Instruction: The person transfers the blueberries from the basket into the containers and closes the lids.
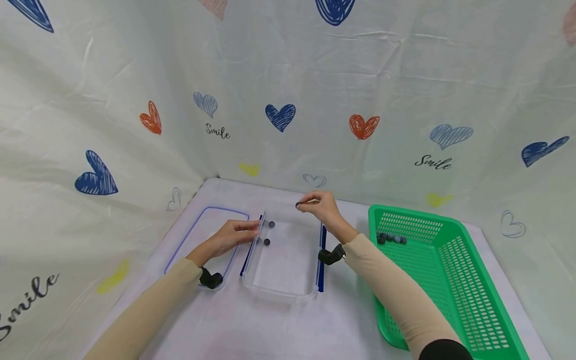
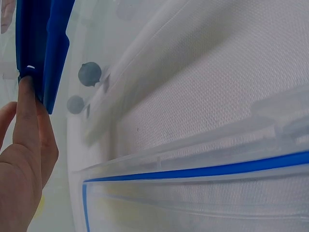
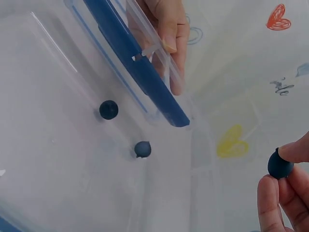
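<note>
My right hand [image 1: 320, 206] pinches a dark blueberry [image 3: 280, 164] between thumb and fingertips, above the far end of a clear plastic container [image 1: 283, 290]. Inside that container, near its left side, lie two more blueberries, one farther back [image 1: 272, 224] and one nearer [image 1: 267, 242]. My left hand [image 1: 231, 236] touches the container's left side with fingers stretched out. In the left wrist view, a fingertip rests against the blue side clip [image 2: 53, 48]. The clip stands folded outward from the wall.
A clear lid with a blue seal [image 1: 180, 244] lies left of the container, partly under my left forearm. On the right stands a green perforated basket [image 1: 472, 280] with several blueberries [image 1: 392, 238] near its far left corner. A heart-printed sheet [image 1: 324, 75] hangs behind the white table.
</note>
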Tool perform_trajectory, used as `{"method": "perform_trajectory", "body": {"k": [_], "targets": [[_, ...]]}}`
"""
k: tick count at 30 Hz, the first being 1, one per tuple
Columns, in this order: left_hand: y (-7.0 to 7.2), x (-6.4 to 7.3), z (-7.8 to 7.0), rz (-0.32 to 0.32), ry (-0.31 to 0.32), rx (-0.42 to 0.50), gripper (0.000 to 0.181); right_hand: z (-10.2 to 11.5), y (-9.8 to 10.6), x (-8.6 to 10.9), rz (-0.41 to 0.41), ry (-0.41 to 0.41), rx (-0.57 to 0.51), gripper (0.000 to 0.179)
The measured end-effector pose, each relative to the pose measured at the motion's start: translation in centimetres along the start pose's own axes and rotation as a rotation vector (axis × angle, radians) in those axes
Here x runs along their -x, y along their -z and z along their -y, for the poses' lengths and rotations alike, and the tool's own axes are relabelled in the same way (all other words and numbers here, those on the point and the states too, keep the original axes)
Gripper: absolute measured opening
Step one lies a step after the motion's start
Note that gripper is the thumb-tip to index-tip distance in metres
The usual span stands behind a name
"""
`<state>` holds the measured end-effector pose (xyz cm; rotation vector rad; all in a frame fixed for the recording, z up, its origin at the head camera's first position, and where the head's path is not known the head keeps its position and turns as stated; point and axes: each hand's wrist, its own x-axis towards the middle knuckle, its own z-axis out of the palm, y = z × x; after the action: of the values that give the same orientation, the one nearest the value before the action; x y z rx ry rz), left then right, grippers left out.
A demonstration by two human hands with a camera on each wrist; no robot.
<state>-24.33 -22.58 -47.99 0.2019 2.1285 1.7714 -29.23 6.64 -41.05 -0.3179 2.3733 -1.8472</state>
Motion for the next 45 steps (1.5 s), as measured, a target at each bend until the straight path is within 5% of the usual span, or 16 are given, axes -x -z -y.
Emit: {"method": "perform_trajectory", "body": {"k": [45], "targets": [[-0.2, 0.0, -0.1, -0.019, 0.006, 0.009, 0.051, -3.2, -7.0, -1.6, 0.170, -0.042, 0.223, 0.010]]}}
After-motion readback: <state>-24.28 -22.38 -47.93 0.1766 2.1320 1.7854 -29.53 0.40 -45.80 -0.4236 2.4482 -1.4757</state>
